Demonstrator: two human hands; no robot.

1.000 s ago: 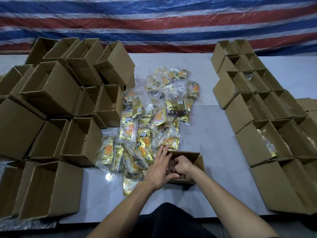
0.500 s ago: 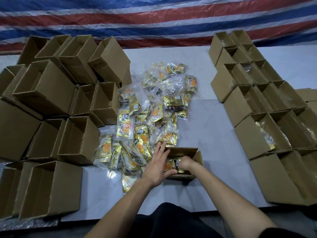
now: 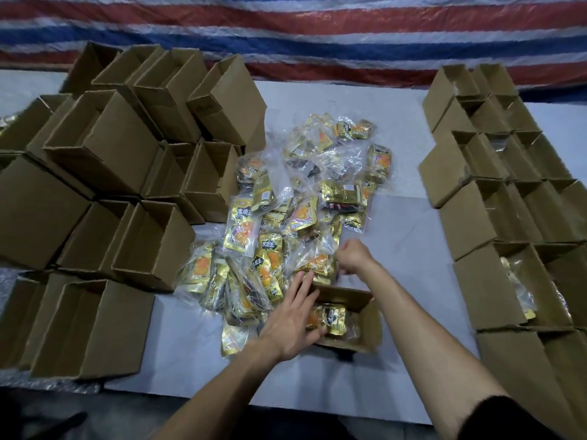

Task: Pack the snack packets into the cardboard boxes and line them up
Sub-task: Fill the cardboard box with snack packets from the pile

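A small open cardboard box (image 3: 371,325) stands on the white table in front of me, with gold snack packets (image 3: 333,316) lying inside it. My left hand (image 3: 290,322) is at the box's left wall, fingers stretched along the outside and thumb over the rim. My right hand (image 3: 353,256) hovers beyond the box at the near edge of the packet pile (image 3: 286,217), its fingers closed on the clear wrap of a packet (image 3: 317,260).
Many open cardboard boxes (image 3: 111,147) are heaped on the left, some tipped on their sides. On the right, boxes (image 3: 508,201) stand in rows, a few showing packets inside. Bare table (image 3: 409,249) lies between pile and rows. A striped tarp (image 3: 286,27) hangs behind.
My right hand has come out of the small box and moved forward onto the pile, closing on a packet. My left hand has stayed at the box's left wall.
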